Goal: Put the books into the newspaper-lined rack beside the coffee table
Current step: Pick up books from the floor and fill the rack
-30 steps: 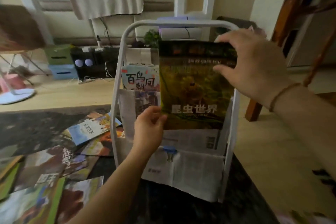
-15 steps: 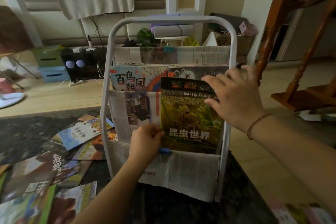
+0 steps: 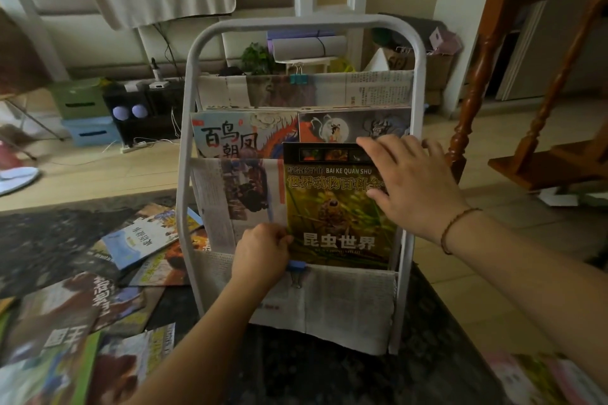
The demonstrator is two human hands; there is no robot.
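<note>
On the rack's [image 3: 189,115] lowest newspaper pocket, right side, your insect book [image 3: 335,214] stands upright, its foot tucked behind the paper. Your left hand [image 3: 261,255] pinches its lower left edge, fingers curled. Your right hand [image 3: 408,186] lies on its upper right corner, fingers loosely spread. More books [image 3: 144,233] litter the table [image 3: 49,240].

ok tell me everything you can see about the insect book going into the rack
The insect book is a thin glossy paperback with a green-yellow cover, an insect photo, white Chinese title and "BAI KE QUAN SHU". It stands upright in the white rack's lower newspaper-lined pocket, right side. The left hand pinches its lower left edge; the right hand presses its top right.
</note>
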